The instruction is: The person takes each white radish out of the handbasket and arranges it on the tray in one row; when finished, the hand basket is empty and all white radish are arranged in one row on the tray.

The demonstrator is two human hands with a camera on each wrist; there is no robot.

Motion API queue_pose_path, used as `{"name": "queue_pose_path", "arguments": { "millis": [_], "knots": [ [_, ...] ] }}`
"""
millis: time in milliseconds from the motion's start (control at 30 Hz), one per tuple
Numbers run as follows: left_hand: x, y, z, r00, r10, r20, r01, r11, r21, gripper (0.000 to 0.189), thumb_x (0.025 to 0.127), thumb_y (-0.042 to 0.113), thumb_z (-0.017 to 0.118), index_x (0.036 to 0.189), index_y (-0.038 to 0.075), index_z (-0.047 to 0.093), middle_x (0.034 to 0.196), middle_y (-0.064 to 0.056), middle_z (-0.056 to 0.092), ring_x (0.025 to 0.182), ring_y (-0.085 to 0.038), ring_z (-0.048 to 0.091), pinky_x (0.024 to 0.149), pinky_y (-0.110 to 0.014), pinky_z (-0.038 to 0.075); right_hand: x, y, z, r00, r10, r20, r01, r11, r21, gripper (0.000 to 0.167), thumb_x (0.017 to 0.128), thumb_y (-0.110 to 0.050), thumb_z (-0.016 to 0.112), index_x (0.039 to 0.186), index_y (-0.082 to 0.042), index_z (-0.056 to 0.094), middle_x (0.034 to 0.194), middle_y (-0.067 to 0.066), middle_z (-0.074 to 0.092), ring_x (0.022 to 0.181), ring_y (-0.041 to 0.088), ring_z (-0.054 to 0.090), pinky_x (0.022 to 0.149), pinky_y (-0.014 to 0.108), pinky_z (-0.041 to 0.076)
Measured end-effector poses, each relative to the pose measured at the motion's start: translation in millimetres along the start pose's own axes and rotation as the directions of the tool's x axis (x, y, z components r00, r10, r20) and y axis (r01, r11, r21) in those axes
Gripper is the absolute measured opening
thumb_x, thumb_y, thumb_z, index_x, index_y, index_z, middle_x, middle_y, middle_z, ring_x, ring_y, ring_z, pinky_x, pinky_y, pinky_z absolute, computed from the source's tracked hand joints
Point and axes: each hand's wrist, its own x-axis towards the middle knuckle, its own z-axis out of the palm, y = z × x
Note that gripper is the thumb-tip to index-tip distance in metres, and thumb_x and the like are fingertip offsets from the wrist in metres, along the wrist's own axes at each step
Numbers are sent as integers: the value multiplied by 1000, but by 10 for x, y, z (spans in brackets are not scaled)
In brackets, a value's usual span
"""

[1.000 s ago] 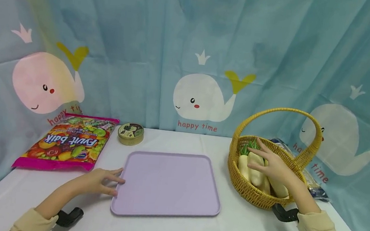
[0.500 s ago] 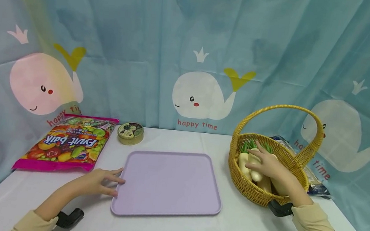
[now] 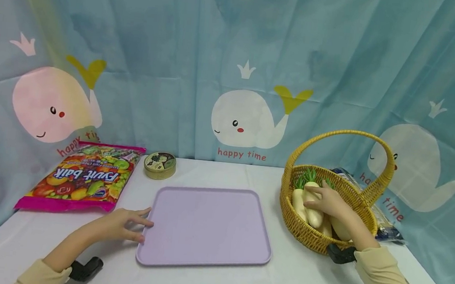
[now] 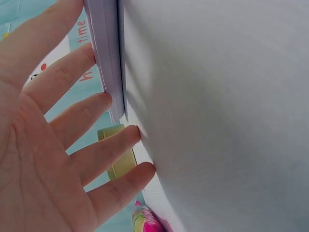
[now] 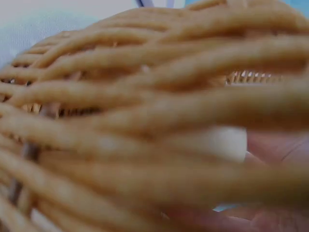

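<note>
In the head view, my right hand reaches over the basket and grips a white radish with green leaves, its fingers across the upper part. More white radishes lie beside and under it in the woven basket. The right wrist view is mostly filled by blurred wicker, with a pale piece of radish and part of the hand behind it. My left hand has its fingers spread, fingertips right at the left edge of the lilac tray. The left wrist view shows the palm and the tray's side.
A bright bag of fruit chews lies at the back left. Near it stands a round tin. Behind the basket is a dark printed packet. A blue curtain with whales hangs along the back of the white-covered table.
My right hand has come down into the basket and closed on the white radish, which now sits a little more upright. The left hand and tray have stayed put.
</note>
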Motion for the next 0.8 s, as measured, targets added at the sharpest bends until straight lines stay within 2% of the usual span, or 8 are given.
{"name": "queue_pose_path", "arguments": {
  "millis": [167, 367, 500, 667, 800],
  "knots": [
    [0, -17, -5, 1000, -1, 0, 1, 1000, 4, 48, 76, 40, 65, 111, 7, 64, 129, -29, 38, 114, -50, 34, 89, -62, 27, 21, -16, 11, 999, -44, 6, 44, 999, -3, 47, 83, -19, 63, 123, 3, 51, 124, 43, 30, 111, 56, 30, 87, 60, 32],
    [-12, 24, -3, 1000, -5, 14, 5, 1000, -17, 46, 77, 37, 66, 111, 7, 64, 129, -29, 38, 114, -50, 34, 88, -62, 28, -8, -30, 24, 1000, 1, 26, -2, 1000, 31, 37, 86, -16, 58, 118, 2, 56, 127, 45, 21, 113, 58, 26, 88, 62, 28],
    [-23, 55, -4, 1000, -4, 15, 5, 1000, -20, 45, 77, 35, 67, 110, 6, 64, 129, -30, 38, 114, -51, 34, 88, -63, 28, -14, -24, 53, 1000, 1, -3, -1, 999, 40, 38, 86, -20, 59, 117, 2, 57, 127, 41, 29, 115, 56, 24, 89, 62, 28],
    [-26, 57, -6, 1000, -4, 12, 4, 1000, -11, 45, 77, 36, 66, 111, 6, 64, 129, -29, 38, 114, -50, 34, 89, -62, 27, -5, -18, 70, 999, 0, -45, 2, 999, 37, 37, 85, -21, 61, 113, 2, 60, 119, 35, 45, 111, 54, 34, 85, 60, 34],
    [-17, 47, -8, 1000, 7, 5, -7, 1000, 12, 46, 78, 38, 65, 111, 6, 64, 129, -29, 39, 114, -49, 35, 89, -61, 28, -24, -24, 36, 997, 12, -77, -8, 998, 61, 38, 85, -23, 61, 114, 2, 59, 118, 34, 47, 108, 54, 37, 82, 59, 37]
  ]
}}
